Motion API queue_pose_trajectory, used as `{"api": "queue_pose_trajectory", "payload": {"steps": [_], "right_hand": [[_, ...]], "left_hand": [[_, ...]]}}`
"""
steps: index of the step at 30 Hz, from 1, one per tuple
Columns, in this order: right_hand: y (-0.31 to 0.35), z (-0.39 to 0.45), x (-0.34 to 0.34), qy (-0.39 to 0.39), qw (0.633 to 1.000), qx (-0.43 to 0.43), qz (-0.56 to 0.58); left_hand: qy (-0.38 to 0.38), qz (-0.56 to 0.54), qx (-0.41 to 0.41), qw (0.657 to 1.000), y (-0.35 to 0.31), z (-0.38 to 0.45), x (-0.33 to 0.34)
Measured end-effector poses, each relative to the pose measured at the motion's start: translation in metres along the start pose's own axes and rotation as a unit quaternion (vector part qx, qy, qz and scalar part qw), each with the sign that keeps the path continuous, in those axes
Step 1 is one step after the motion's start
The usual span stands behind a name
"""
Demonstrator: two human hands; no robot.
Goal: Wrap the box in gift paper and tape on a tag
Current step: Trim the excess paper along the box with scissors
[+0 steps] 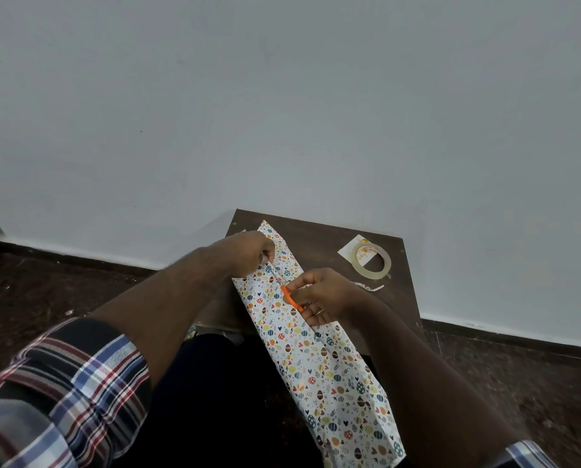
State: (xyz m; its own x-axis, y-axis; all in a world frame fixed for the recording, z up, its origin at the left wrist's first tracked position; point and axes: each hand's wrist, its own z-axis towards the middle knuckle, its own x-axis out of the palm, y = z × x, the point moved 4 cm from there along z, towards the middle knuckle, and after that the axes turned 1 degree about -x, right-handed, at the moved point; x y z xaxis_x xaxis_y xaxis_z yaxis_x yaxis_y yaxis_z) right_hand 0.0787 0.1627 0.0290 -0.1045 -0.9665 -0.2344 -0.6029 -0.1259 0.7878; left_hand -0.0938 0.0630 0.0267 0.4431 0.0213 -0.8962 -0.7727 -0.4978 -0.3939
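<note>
A long strip of white gift paper (319,359) printed with coloured eggs and hearts runs from the small dark table (319,238) down over my lap. My left hand (248,253) pinches the paper's edge near its far end. My right hand (319,295) grips orange-handled scissors (290,298), whose blades point along the paper toward my left hand. A roll of clear tape (373,261) lies on the table's right side, on top of a white tag (349,249). No box is visible; the paper may cover it.
A thin cut scrap of paper (370,287) lies on the table near the tape. A white wall stands right behind the table. Dark speckled floor (518,383) spreads on both sides, and my dark trousers lie below the paper.
</note>
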Motion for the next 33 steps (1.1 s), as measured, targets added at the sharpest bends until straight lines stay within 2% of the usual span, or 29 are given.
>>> {"api": "queue_pose_trajectory", "payload": {"steps": [33], "right_hand": [[0.013,0.01,-0.005,-0.004,0.999,0.002,-0.054]], "left_hand": [[-0.008,-0.014,0.003,1.0,0.001,-0.005,-0.008]]}}
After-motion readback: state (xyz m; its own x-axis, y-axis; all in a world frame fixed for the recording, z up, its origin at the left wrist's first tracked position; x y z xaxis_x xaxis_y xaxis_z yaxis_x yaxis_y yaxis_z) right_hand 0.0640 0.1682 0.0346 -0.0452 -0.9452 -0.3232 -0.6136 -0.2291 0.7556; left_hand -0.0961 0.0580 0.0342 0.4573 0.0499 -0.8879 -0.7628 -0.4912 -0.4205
